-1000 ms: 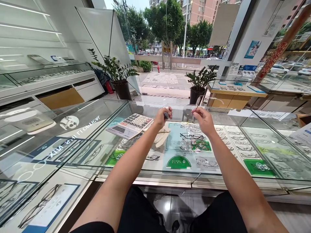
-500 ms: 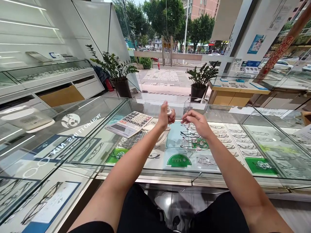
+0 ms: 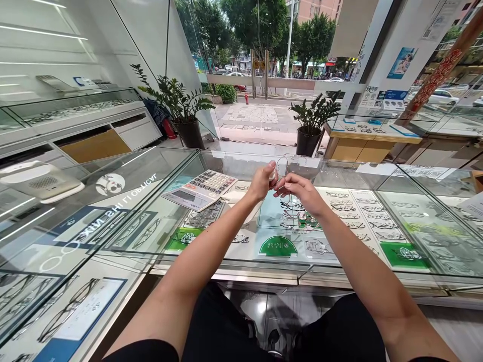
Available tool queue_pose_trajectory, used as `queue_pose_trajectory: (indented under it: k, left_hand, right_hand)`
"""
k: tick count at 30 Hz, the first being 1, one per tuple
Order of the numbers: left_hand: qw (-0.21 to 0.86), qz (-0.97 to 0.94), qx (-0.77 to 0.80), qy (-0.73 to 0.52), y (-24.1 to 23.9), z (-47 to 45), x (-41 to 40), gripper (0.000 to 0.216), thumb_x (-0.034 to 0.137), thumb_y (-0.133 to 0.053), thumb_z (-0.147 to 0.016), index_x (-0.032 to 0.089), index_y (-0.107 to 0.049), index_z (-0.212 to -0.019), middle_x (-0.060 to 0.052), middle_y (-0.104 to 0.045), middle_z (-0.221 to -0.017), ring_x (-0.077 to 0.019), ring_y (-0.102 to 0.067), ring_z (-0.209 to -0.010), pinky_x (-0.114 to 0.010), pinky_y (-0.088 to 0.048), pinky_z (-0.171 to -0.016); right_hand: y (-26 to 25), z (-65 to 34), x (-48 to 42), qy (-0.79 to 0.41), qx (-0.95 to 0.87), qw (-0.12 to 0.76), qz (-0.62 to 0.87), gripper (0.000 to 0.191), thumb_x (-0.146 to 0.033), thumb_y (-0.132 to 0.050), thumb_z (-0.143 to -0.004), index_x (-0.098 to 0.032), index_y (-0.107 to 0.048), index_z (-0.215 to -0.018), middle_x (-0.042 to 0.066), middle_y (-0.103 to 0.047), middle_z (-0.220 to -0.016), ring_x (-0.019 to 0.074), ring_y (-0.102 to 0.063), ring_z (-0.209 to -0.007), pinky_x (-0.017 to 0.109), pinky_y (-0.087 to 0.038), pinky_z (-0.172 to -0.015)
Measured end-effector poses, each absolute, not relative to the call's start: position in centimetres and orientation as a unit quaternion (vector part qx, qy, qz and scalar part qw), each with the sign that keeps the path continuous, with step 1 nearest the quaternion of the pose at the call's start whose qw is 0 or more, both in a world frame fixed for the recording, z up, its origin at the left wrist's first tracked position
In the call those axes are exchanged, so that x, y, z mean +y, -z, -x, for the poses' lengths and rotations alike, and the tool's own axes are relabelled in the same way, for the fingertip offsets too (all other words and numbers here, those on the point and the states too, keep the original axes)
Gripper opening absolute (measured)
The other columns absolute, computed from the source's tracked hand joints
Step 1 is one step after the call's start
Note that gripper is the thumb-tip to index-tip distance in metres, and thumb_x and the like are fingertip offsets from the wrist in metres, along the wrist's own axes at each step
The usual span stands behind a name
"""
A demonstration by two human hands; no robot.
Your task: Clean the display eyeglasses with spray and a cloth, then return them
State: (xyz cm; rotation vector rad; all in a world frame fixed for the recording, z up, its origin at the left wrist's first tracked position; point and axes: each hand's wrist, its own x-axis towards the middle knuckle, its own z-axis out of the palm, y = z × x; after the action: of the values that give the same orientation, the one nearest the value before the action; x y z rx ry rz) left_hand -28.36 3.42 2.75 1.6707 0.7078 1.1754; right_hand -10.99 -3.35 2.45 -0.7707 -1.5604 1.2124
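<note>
My left hand [image 3: 262, 183] is closed around a small white bottle [image 3: 272, 176], mostly hidden by the fingers, with the thumb on top. Close beside it, my right hand [image 3: 302, 191] pinches a pair of thin-rimmed eyeglasses [image 3: 282, 165], whose lenses stand up above the fingers. Both hands are over the glass display counter [image 3: 226, 257], and the bottle is right at the lenses. I cannot tell whether they touch. Beneath the hands, rows of spectacle frames [image 3: 294, 216] lie inside the case.
A calculator [image 3: 199, 190] rests on the glass left of my hands. Farther left is a white device [image 3: 41, 182]. Potted plants [image 3: 188, 131] stand beyond the counter by the window, and papers [image 3: 407, 172] lie on the glass at right.
My hands have come together: the left has moved slightly right with the bottle, and the right has moved left with the eyeglasses, bringing the lenses beside the bottle.
</note>
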Motion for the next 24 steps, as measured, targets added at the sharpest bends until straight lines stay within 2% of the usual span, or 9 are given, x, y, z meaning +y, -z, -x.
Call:
queue_pose_trajectory:
  k: [6,15,18,24]
  left_hand:
    - [0.427,-0.675,0.32,-0.51,-2.1,28.3,4.3,0.08,0.088,-0.054,-0.092,0.025,-0.037,-0.045,0.001,-0.036,-0.043,-0.0111,-0.031,-0.047,-0.034,-0.034,-0.056]
    - [0.436,-0.701,0.309,-0.473,-2.1,28.9,4.7,0.077,0.09,-0.053,-0.089,0.025,-0.043,-0.048,-0.001,-0.042,-0.045,-0.0129,-0.037,-0.051,-0.034,-0.029,-0.055]
    - [0.421,-0.719,0.295,-0.467,-2.1,28.8,4.4,0.081,0.095,-0.05,-0.088,0.025,-0.041,-0.048,-0.001,-0.041,-0.048,-0.0125,-0.036,-0.052,-0.034,-0.027,-0.057]
    - [0.36,-0.795,0.294,-0.39,-1.8,28.6,3.3,0.084,0.098,-0.055,-0.087,0.025,-0.034,-0.051,0.003,-0.027,-0.053,-0.0109,-0.023,-0.055,-0.035,-0.016,-0.06]
  right_hand:
    - [-2.7,11.2,-3.6,-0.497,-0.649,0.483,0.315,0.032,-0.056,-0.075,-0.095,-0.024,-0.074,-0.096,0.005,-0.079,-0.103,0.0224,-0.08,-0.094,0.038,-0.057,-0.089]
    - [-2.3,11.0,-3.3,-0.51,-0.649,0.493,0.275,0.025,-0.049,-0.078,-0.098,-0.024,-0.079,-0.096,0.004,-0.08,-0.104,0.0217,-0.08,-0.093,0.037,-0.054,-0.086]
    - [-2.3,10.7,-3.0,-0.512,-0.622,0.525,0.275,0.022,-0.048,-0.079,-0.096,-0.026,-0.08,-0.094,0.003,-0.081,-0.102,0.0223,-0.079,-0.096,0.036,-0.055,-0.087]
    - [-2.7,10.2,-2.4,-0.501,-0.562,0.594,0.284,0.025,-0.053,-0.083,-0.09,-0.029,-0.078,-0.093,0.002,-0.08,-0.101,0.0217,-0.071,-0.095,0.036,-0.059,-0.085]
